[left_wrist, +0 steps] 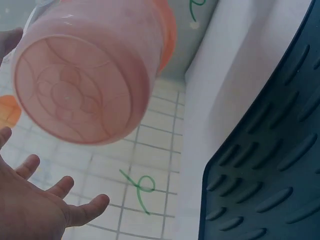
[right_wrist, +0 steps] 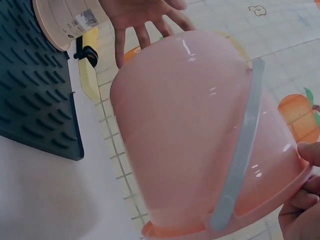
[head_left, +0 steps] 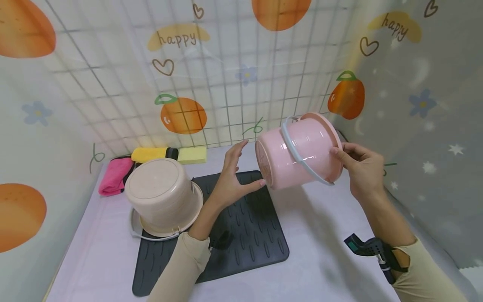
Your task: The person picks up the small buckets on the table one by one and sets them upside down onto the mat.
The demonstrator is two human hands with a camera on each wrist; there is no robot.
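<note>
A pink bucket (head_left: pixel 277 157) with a pale blue handle (head_left: pixel 296 153) is held tilted on its side above the table, its base toward the left. My right hand (head_left: pixel 364 167) grips its rim, thumb on the outer wall. Fingers spread, my left hand (head_left: pixel 235 180) is beside the base, which bears a flower relief in the left wrist view; the thumb tip is at or very near the base edge, contact unclear. On the dark ribbed mat (head_left: pixel 260 235), a beige bucket (head_left: pixel 162 197) stands upside down to the left of my left forearm, its handle lying at the rim.
Behind the beige bucket lie a folded pink cloth (head_left: pixel 113 176), a yellow rolled item (head_left: pixel 149 154) with a black band, and a pale yellow block (head_left: pixel 192 155). A wire grid (head_left: pixel 226 92) behind a printed sheet closes off the back. A grey printed curtain (head_left: pixel 426 138) hangs at the right.
</note>
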